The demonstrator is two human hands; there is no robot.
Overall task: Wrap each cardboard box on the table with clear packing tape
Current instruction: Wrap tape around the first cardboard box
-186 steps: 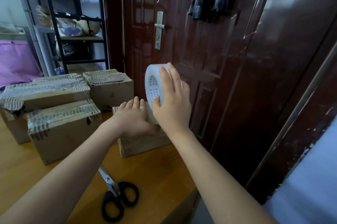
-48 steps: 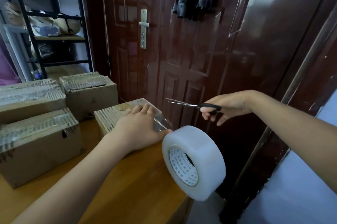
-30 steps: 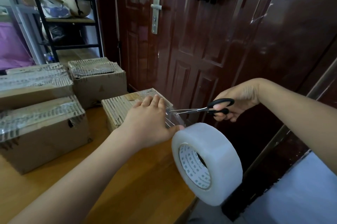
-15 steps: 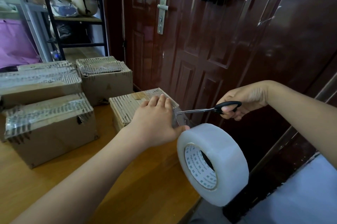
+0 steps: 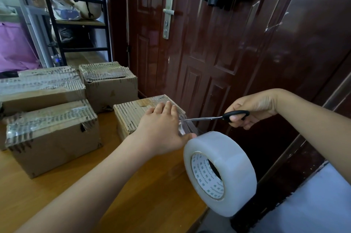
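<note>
**Scissors at the tape, cut coming**

Head view: left hand (image 5: pixel 161 128) lies flat on the small cardboard box (image 5: pixel 131 115) at the table (image 5: pixel 133 204) edge, fingers straight, thumb near the strip; prob. pinning the box and keeping the clear tape taut. Tape roll (image 5: pixel 220 174) hangs off that strip, just beside the box. Right hand (image 5: pixel 252 107) grips black scissors (image 5: pixel 218 118), fingers curled thru the handle, blades nearly closed at the strip. Three taped boxes (image 5: pixel 51 136) sit behind, set aside.
</note>
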